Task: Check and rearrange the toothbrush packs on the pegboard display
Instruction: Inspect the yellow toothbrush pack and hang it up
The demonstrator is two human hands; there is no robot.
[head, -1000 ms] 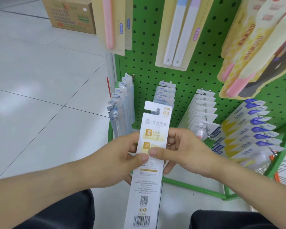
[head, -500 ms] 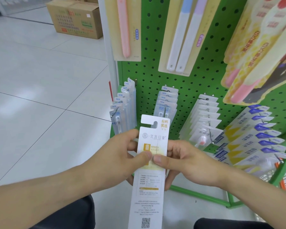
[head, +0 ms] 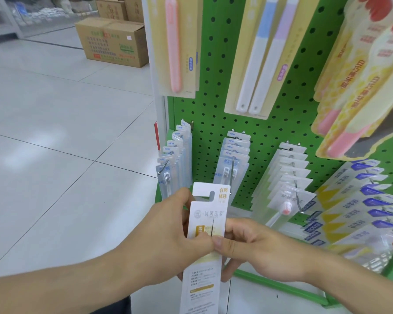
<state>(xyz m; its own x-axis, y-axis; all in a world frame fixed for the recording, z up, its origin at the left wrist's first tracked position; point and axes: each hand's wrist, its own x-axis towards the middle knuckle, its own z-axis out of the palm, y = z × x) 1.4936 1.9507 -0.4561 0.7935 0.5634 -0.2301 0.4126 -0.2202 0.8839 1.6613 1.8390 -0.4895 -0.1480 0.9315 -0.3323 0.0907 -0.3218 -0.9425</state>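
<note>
A long white toothbrush pack (head: 208, 211) with gold print stands upright in front of me, its printed back facing me and its hang hole at the top. My left hand (head: 168, 236) grips its left edge, thumb on the card. My right hand (head: 252, 243) pinches its right edge, thumb tip beside the left thumb. Behind it is the green pegboard (head: 216, 114). Rows of clear packs hang on its lower hooks: a left row (head: 175, 159), a middle row (head: 235, 155) and a right row (head: 290, 171). The held pack's top is just below the middle row.
Blue and yellow packs (head: 361, 205) fan out at the lower right. Large cream packs (head: 179, 46) (head: 266, 55) and yellow packs (head: 361, 87) hang higher up. A cardboard box (head: 111, 39) stands on the tiled floor at the back left. The green base rail (head: 281, 288) runs low.
The pack has slid downward in view as my head tilted up. Both hands keep their hold, now nearer its top. More of the upper pegboard shows.
</note>
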